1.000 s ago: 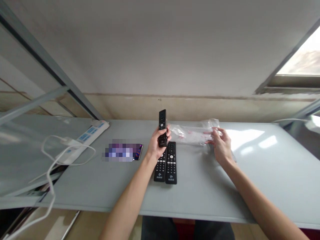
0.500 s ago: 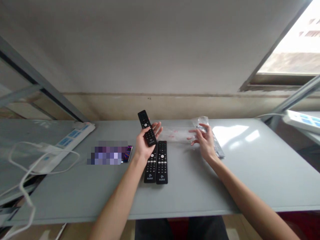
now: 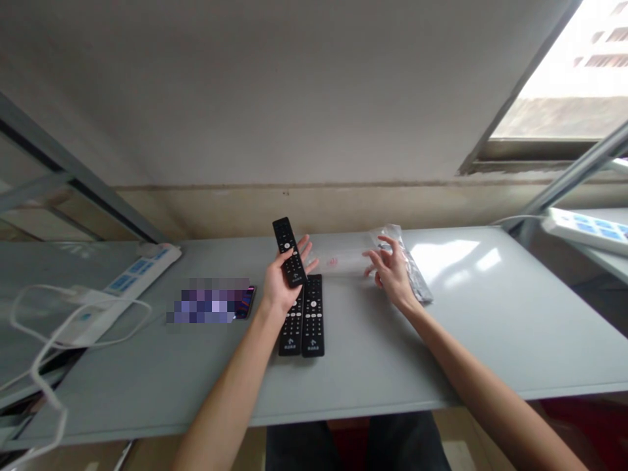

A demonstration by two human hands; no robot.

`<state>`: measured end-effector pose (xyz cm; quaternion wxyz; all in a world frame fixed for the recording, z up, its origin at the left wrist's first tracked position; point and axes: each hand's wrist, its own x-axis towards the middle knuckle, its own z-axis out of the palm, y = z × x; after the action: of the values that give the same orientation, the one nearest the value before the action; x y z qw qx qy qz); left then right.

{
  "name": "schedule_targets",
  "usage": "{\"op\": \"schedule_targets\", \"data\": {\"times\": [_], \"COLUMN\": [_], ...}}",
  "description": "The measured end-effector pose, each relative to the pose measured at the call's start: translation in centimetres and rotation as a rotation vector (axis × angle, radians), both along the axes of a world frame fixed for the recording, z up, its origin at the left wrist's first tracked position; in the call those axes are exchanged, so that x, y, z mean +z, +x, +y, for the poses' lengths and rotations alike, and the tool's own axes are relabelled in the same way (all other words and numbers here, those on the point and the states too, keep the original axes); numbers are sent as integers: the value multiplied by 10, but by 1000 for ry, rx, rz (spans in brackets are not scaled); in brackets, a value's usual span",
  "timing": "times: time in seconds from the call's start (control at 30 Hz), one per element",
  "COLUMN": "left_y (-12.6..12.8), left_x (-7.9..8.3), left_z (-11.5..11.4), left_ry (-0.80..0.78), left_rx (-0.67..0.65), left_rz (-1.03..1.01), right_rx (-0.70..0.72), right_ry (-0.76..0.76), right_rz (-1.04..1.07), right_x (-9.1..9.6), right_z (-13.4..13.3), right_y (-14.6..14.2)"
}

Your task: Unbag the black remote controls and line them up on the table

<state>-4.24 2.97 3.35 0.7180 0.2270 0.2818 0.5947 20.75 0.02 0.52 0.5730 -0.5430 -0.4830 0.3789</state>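
My left hand [image 3: 280, 282] holds a black remote control [image 3: 289, 252] raised above the grey table [image 3: 441, 347], thumb across its buttons and its top tilted to the far left. Two more black remotes [image 3: 304, 317] lie side by side on the table just below that hand. My right hand [image 3: 392, 271] hovers with fingers spread over clear plastic bags [image 3: 353, 260] that lie flat behind the remotes; its fingertips are at or near the plastic, holding nothing.
A phone [image 3: 216, 305] with a lit screen lies left of the remotes. A white power strip [image 3: 127, 278] with a looping white cable [image 3: 39, 314] sits at the far left. Another power strip [image 3: 586, 226] rests at the right. A wall runs close behind the table.
The held remote has tilted from upright to leaning far left. My right hand has drawn a little off the bags and spread its fingers. The view has shifted right.
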Motion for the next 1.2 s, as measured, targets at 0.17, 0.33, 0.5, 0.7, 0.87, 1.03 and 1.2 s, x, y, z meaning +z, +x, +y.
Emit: {"op": "schedule_targets", "data": {"times": [0.17, 0.33, 0.5, 0.7, 0.87, 1.03, 1.2], "left_y": [-2, 1, 2, 1, 7, 18, 25], "left_x": [-2, -4, -4, -7, -4, 11, 10], "left_z": [2, 2, 0, 2, -6, -22, -33], "left_ry": [-34, -70, -68, -46, 89, 430, 451], "left_rx": [28, 27, 18, 20, -120, -315, -487], "left_rz": [11, 18, 16, 28, 259, 540, 607], "right_rx": [-134, -141, 134, 191, 220, 386, 367], "right_ry": [180, 342, 304, 254, 242, 48, -39], "right_rz": [-538, -857, -923, -951, -643, -180, 63], "right_x": [-3, 3, -7, -10, 8, 20, 20], "right_z": [-4, -13, -14, -16, -24, -34, -37], "right_y": [3, -2, -7, -11, -20, -35, -42]}}
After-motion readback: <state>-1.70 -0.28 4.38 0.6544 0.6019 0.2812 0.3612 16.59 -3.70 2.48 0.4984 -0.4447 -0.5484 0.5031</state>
